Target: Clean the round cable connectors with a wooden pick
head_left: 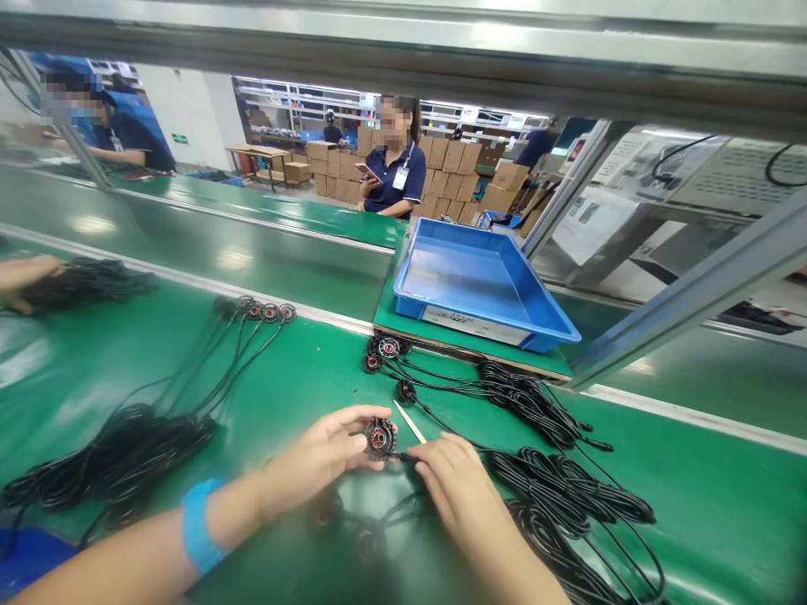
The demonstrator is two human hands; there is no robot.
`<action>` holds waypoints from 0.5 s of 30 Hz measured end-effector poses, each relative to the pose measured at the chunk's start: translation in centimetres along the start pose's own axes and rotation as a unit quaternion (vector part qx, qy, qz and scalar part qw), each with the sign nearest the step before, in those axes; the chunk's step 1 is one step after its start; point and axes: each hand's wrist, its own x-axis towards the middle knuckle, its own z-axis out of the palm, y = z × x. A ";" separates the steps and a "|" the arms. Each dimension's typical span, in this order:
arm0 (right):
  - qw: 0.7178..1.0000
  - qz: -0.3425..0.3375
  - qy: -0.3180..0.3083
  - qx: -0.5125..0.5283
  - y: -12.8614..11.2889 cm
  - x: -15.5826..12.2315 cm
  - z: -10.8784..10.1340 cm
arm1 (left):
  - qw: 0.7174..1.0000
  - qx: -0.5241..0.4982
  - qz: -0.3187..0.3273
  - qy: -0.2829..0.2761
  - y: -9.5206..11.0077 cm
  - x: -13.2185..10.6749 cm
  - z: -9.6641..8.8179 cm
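Note:
My left hand grips a small round black part with a red centre, fingers curled round its left side. My right hand is closed in a pinch at the part's right edge, where its black cable leaves; a thin pale stick pokes up above the right hand's fingers. The cable runs right into coiled black wire. Just beyond lie several similar round parts with cables. A blue band is on my left wrist.
A blue plastic tray sits on a raised green board ahead. Another bundle of cables with round parts lies left, its coils near me. Someone else's arm rests at far left. People stand behind the green conveyor. A metal frame post slants right.

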 end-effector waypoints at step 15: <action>0.994 -0.007 0.104 0.031 -2.3 -1.2 1.1 | 0.996 -0.001 -0.087 -0.036 0.1 -0.3 0.5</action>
